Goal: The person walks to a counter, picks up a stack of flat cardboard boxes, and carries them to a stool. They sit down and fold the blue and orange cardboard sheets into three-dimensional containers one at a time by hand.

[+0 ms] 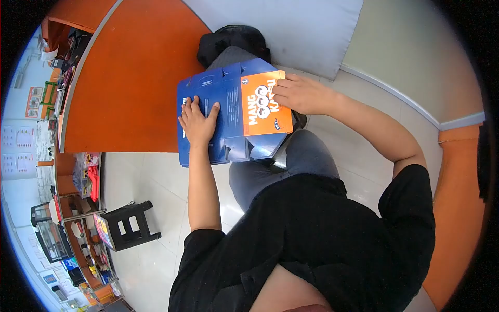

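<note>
A flattened cardboard box (223,125), dark blue with an orange panel (267,125) lettered in white, lies in front of me just beyond my knees. Its left part overlaps the orange tabletop in this view. My left hand (198,122) rests flat on the blue part, fingers spread. At the right edge of the orange panel, the bent fingers of my right hand (299,93) grip the cardboard, thumb hidden from sight. Cut flaps show along the box's near and far sides.
An orange table (130,78) extends to the left. Behind the box is a black bag (234,39) by a pale panel. A black step stool (132,226) stands on the tiled floor, near loaded shelves (86,234). An orange wall section (460,208) is on my right.
</note>
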`<act>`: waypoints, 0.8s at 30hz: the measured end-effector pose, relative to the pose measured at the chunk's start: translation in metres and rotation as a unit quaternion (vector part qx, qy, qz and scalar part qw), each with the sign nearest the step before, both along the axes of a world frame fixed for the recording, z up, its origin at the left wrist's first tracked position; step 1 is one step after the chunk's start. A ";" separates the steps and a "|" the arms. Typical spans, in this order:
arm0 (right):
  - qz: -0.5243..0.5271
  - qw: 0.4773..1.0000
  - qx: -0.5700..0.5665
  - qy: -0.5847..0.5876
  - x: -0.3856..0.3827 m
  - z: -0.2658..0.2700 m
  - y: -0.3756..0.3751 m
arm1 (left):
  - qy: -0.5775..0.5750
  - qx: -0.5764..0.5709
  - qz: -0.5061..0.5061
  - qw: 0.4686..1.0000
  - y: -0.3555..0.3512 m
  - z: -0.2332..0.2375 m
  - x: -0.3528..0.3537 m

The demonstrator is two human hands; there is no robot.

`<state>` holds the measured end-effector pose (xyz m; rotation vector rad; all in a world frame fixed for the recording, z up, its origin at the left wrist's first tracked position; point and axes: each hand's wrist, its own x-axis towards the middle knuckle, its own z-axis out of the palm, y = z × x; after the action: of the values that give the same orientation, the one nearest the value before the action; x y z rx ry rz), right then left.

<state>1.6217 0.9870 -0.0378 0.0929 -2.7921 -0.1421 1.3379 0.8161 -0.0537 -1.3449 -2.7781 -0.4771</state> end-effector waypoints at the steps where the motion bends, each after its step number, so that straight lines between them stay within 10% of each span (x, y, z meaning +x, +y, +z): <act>1: 0.008 1.000 0.007 0.007 -0.001 -0.002 0.000 | 0.000 0.001 -0.001 1.000 0.000 0.000 0.000; 12: 0.036 0.981 -0.188 -0.003 0.001 -0.012 0.017 | -0.001 0.000 0.004 1.000 0.000 0.001 0.001; 24: 0.002 0.997 -0.065 -0.052 0.003 0.001 0.003 | 0.009 0.008 0.001 1.000 0.000 -0.001 0.000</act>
<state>1.6243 0.9901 -0.0370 0.0765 -2.8956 0.0472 1.3384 0.8165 -0.0551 -1.3353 -2.7568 -0.4833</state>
